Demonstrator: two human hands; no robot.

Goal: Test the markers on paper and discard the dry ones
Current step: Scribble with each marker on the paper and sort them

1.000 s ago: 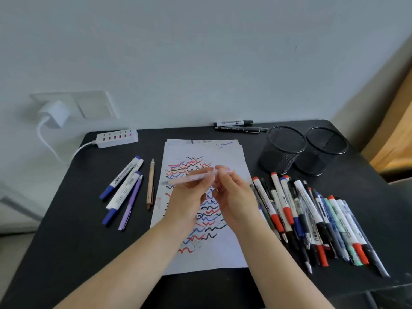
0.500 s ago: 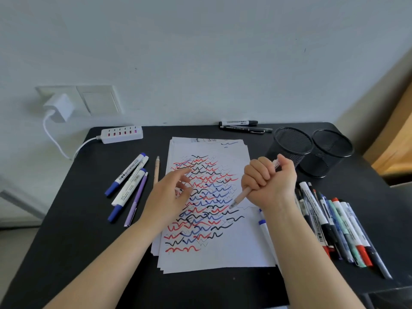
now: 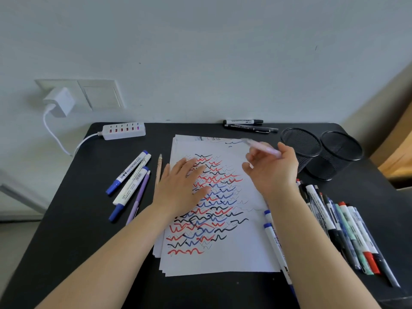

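2 hands (image 3: 180, 186) | right hand (image 3: 270, 172) lifted pink pen (image 3: 263, 148) off paper (image 3: 223, 259)

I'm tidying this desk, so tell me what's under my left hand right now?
The left hand lies flat on the top sheet of paper, over red, black and blue squiggles. More sheets lie beneath. Whatever is drawn directly under the palm is covered.

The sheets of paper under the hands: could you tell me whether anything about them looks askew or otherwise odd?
The stack of paper is fanned: lower sheets poke out at its left and bottom edges. Two blue-capped markers lie across its right edge, under the right forearm. The left hand rests flat on it. No tear or spill shows.
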